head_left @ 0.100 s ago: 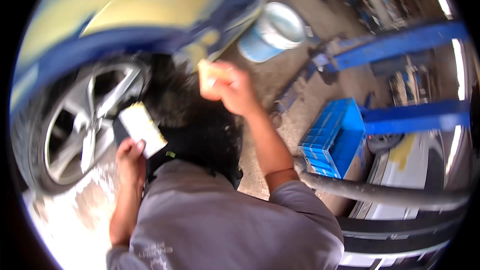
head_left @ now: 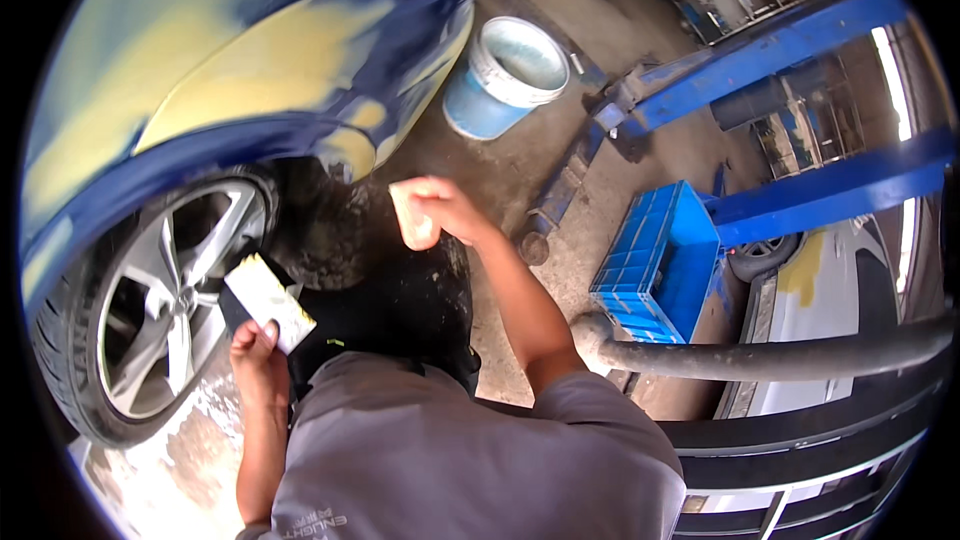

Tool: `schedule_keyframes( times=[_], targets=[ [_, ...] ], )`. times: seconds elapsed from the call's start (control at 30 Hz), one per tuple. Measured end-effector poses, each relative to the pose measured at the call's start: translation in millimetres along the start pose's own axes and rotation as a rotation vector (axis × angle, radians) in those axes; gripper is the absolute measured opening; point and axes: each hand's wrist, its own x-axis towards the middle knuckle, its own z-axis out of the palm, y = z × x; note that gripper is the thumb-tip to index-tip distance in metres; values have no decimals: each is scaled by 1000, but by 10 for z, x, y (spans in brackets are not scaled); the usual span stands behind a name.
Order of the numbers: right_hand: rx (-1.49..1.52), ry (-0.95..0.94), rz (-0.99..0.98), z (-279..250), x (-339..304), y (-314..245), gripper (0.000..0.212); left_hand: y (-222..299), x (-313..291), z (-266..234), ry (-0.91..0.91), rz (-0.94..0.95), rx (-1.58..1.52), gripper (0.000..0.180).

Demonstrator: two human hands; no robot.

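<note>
My left hand grips a pale rectangular board by its lower end, thumb on top. Yellowish smears mark the board's edges and face. A dark flat piece shows behind it. Out in front, my right hand is closed, its fingers around a flat peach-coloured shape that I cannot make out. It is apart from the car, a little to the right of the bumper corner. The blue car body carries broad yellow patches on its panels. Below the wheel arch stands a wheel with silver spokes, left of the board.
A white and blue bucket stands on the floor beyond the bumper. To the right are a blue plastic crate, blue lift arms and a thick grey pipe. A white car panel with a yellow patch lies farther right.
The whole view has shifted and the blur has lessened. My right hand is slightly farther from the bumper corner. My left hand still holds the board near the wheel.
</note>
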Motion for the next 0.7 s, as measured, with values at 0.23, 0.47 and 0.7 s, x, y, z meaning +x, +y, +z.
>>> schedule_keyframes(
  times=[0.23, 0.47, 0.7],
  targets=[
    [319, 113, 919, -1157, -985, 1566, 26, -3, 65, -149, -38, -52, 31, 10],
    [-1511, -167, 404, -1033, -771, 1650, 10, -121, 77, -96, -28, -105, 38, 9],
    [-648, 169, 39, 146, -214, 199, 17, -74, 29, -190, 29, -45, 74, 10]
  ],
)
